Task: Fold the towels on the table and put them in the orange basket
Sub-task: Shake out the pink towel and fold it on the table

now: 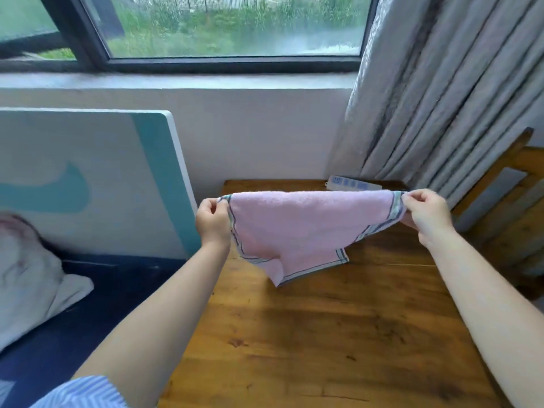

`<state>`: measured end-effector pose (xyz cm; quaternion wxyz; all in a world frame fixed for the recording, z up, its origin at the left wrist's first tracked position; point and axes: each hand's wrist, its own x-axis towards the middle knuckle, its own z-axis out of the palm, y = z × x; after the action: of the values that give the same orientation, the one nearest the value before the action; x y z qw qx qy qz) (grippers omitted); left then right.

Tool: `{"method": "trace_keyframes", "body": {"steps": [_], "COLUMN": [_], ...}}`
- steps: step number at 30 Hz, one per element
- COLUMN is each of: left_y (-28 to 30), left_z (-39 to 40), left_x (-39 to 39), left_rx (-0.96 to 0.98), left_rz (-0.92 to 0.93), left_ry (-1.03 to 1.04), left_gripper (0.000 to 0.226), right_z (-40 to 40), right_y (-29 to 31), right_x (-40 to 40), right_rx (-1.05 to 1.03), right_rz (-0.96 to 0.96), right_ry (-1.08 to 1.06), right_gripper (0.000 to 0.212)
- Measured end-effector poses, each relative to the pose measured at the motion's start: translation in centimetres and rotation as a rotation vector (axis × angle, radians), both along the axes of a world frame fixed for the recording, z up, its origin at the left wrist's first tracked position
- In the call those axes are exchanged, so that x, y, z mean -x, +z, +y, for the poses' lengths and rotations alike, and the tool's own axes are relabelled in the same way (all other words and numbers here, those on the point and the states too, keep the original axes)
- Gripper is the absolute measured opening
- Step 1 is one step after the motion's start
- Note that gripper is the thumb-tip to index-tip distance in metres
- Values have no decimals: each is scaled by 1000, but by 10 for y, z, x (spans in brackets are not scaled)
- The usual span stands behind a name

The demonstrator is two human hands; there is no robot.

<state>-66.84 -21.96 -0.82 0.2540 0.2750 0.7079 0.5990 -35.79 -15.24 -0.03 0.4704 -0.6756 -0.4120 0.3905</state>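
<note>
Head view: pink towel [306, 228] stretched between both hands' fingers [221, 205]

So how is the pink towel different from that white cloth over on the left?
The pink towel hangs in the air above the wooden table, stretched between the left hand and the right hand, each pinching a top corner; the white cloth lies crumpled and untouched on a dark surface. The towel has striped borders; the cloth shows faint pinkish marks and no border. Both look like soft fabric.
</note>
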Motion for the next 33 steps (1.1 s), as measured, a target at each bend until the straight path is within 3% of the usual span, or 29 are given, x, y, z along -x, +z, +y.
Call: {"method": "trace_keyframes", "body": {"steps": [2,5,8,10,13,16,19,22,27,33], "left_y": [-11,-35,-61,-74,-79,-75,-64,-39,24,105], "left_z": [-6,-19,-36,-43,-43,-30,3,42,111,165], "left_x": [3,5,7,7,7,12,21,19,15,16], "left_rx": [186,631,964,1096,1164,961,733,631,241,-157], "left_rz": [-120,-228,9,95,20,-86,-49,-12,-52,-217], "left_ry": [-80,-286,-472,-508,-505,-419,-267,-170,-59,29], "left_gripper": [29,20,20,22,18,30,37,32,22,18], "right_z": [-6,-18,-40,-57,-66,-54,-24,15,86,140], "right_y": [-16,-53,-87,-101,-104,-91,-68,-30,49,129], "right_x": [7,14,18,17,11,5,3,13,42,73], "right_rx": [96,356,704,821,909,870,681,438,25,-321], "right_rz": [-146,-343,-511,-586,-681,-665,-548,-620,-594,-601], "right_ry": [43,180,303,348,377,299,180,151,133,57], "right_gripper": [24,17,22,20,13,10,14,21,22,28]}}
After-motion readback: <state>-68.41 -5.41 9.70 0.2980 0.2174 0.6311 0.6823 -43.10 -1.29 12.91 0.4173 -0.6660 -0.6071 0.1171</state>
